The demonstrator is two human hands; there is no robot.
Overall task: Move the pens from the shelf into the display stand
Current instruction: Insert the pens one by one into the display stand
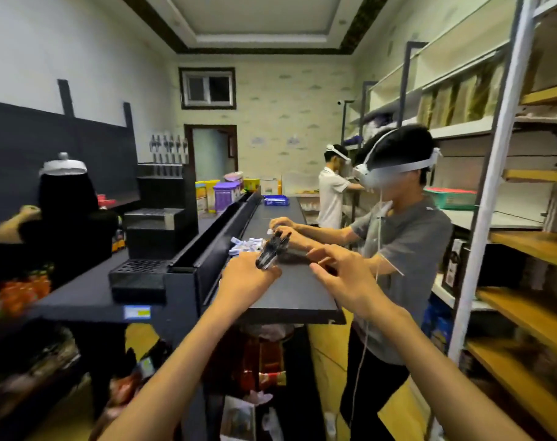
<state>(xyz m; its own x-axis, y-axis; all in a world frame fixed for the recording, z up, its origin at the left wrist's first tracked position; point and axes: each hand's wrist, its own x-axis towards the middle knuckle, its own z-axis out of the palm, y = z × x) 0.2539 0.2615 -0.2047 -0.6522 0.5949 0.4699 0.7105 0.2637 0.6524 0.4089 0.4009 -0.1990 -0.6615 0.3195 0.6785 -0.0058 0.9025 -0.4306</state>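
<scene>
A bundle of dark pens (272, 249) is gripped in the left hand (250, 275), fingers curled round the lower ends, the bundle tilted up toward one o'clock above the dark shelf (290, 291). The right hand (340, 268) is held at three o'clock of the pens, just beside them, fingers spread and relaxed, nothing gripped. The black display stand (139, 276), its top a grid of holes, is seen at nine o'clock of the left hand, on the counter. Small white packets (247, 243) lie at twelve o'clock, near another person's hands (283, 224).
</scene>
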